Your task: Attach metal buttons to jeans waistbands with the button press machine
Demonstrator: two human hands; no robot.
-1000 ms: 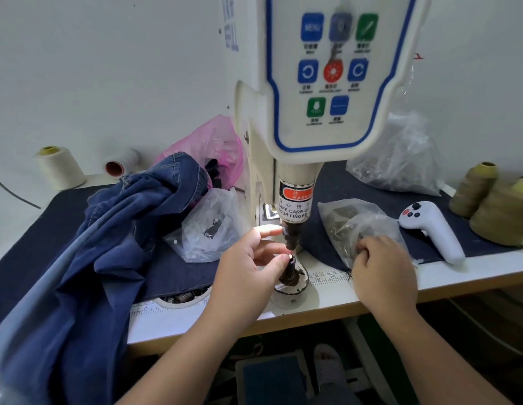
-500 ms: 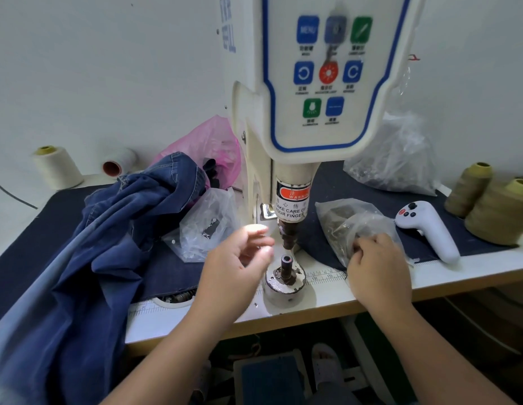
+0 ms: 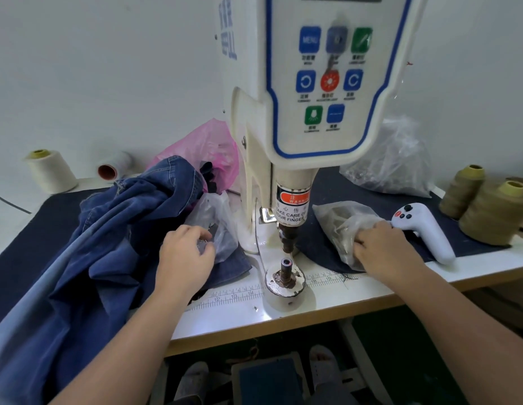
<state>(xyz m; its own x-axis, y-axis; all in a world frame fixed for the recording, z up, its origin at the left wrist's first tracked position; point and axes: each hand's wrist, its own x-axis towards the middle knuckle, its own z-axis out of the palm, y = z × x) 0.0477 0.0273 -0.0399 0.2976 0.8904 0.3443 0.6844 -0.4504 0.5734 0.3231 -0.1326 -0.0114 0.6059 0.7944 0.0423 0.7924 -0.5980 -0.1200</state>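
Observation:
The white button press machine [image 3: 312, 83] stands at the centre, its upper punch [image 3: 288, 239] raised above the lower die [image 3: 286, 271]. A small dark part sits on top of the die post. Blue jeans [image 3: 108, 229] lie heaped on the left of the table. My left hand [image 3: 185, 254] is left of the die, its fingers curled into the mouth of a clear plastic bag [image 3: 217, 220] beside the jeans. My right hand [image 3: 383, 249] is right of the die, fingers curled in a second clear bag [image 3: 339, 220] of small parts. What the fingertips hold is hidden.
A white handheld controller [image 3: 424, 232] lies right of my right hand. Olive thread cones [image 3: 488, 209] stand at the far right, cream cones [image 3: 51, 171] at the back left. A pink bag [image 3: 201, 144] and a larger clear bag [image 3: 397, 165] sit behind. A foot pedal [image 3: 269, 378] is under the table.
My left hand left the lower die and moved left to the clear bag by the jeans. My right hand stayed in the right bag.

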